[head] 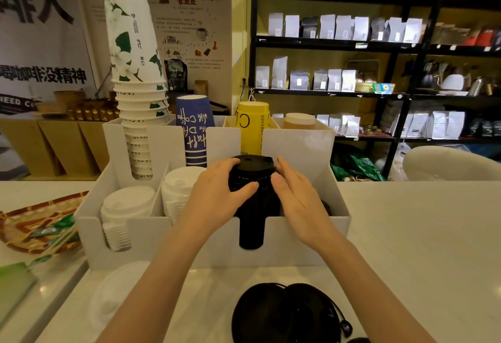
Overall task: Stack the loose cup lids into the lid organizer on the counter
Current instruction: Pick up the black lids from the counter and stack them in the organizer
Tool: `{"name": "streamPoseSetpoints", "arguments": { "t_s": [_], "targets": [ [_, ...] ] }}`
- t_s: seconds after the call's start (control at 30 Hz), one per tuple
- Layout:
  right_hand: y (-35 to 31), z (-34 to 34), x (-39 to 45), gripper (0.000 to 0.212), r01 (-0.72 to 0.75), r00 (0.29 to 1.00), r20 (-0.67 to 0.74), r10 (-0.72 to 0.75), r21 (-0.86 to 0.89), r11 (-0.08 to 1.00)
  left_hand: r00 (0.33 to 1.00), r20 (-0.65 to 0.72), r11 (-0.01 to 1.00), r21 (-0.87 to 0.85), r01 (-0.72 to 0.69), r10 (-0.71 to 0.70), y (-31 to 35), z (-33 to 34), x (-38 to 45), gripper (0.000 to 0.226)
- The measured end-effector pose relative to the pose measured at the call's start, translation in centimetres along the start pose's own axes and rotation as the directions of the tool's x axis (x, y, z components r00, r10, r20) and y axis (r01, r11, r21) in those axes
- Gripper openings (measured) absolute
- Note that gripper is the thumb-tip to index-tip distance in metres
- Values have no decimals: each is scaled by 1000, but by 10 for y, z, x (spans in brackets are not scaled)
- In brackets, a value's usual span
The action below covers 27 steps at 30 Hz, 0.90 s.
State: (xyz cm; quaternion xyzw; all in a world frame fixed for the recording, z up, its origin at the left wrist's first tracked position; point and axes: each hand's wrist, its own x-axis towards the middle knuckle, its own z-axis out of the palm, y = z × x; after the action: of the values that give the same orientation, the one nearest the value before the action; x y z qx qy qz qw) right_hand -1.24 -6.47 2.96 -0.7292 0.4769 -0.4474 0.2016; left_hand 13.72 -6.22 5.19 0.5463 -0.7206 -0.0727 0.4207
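The white lid organizer [273, 242] was observed on the counter [420, 229], its rear compartments filled with upside-down cup stacks and its front wall partly hidden behind both forearms. A stack of black lids [253, 180] was found standing upright in the front compartment right of centre, its long axis vertical and the sip-hole face of the top lid turned upward; the lower part was seen only through the front slot, and individual lids could not be counted. The left hand [217, 196] was clamped on the stack's left side, thumb across the front. The right hand [295, 193] was held flat, fingers together, at the stack's right side; whether contact was made could not be told. Loose black lids [287, 313] were noted on the near counter, cut off by the lower edge. Two white lid stacks [127, 204] occupied the left front compartments. A blurred white lid [119, 296] was noted lower left.
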Motion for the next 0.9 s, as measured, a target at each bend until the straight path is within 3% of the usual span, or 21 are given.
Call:
{"name": "streamPoseSetpoints", "arguments": {
  "t_s": [0.3, 0.47, 0.67, 0.9],
  "targets": [
    [8, 1, 3, 43, -18, 999, 34, 16, 30, 999, 999, -52, 973, 231, 27, -15, 8, 2, -4, 51],
    [9, 1, 4, 43, 30, 999, 32, -28, -82, 996, 999, -31, 975, 221, 23, -17, 7, -2, -3, 53],
    [12, 7, 2, 63, 63, 997, 60, -50, -242, 968, 1000, -13, 971, 235, 31, -28, 6, -2, -2, 53],
    [-16, -21, -7, 56, 71, 996, 72, -60, -158, 985, 1000, -9, 970, 242, 19, -17, 5, 0, -8, 51]
  ]
}}
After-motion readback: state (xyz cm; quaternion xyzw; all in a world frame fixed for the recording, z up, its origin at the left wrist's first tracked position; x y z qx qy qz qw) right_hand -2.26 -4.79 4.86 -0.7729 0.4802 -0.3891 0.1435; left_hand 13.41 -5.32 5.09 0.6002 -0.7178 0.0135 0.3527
